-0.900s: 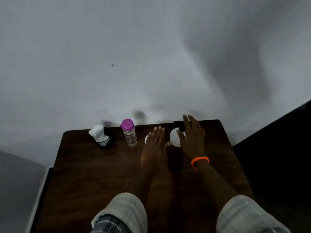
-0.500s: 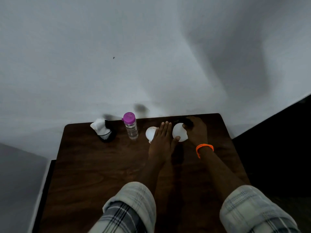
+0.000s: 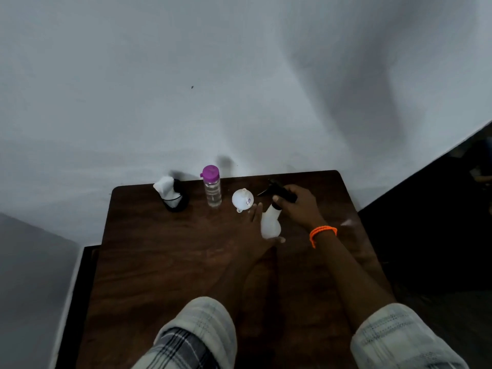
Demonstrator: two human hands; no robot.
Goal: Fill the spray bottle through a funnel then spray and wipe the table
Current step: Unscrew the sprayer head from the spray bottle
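Observation:
The spray bottle has a white body (image 3: 269, 225) and a black trigger head (image 3: 282, 192); it leans over the dark wooden table (image 3: 159, 262). My right hand (image 3: 302, 210), with an orange band at the wrist, grips the black head from the right. My left hand (image 3: 255, 231) holds the white body, fingers along its left side and thumb curled round its base. A white funnel (image 3: 242, 199) lies mouth-down just left of the bottle, apart from both hands. A clear water bottle with a purple cap (image 3: 212, 191) stands further left.
A black mesh cup holding a white cloth (image 3: 173, 197) stands at the table's back left. A white wall rises right behind the table. The table's right edge drops to a dark floor (image 3: 439, 235).
My right hand has closed round the spray head and drawn the bottle toward me, tilted. My left hand has shifted from beside the funnel onto the bottle's white body.

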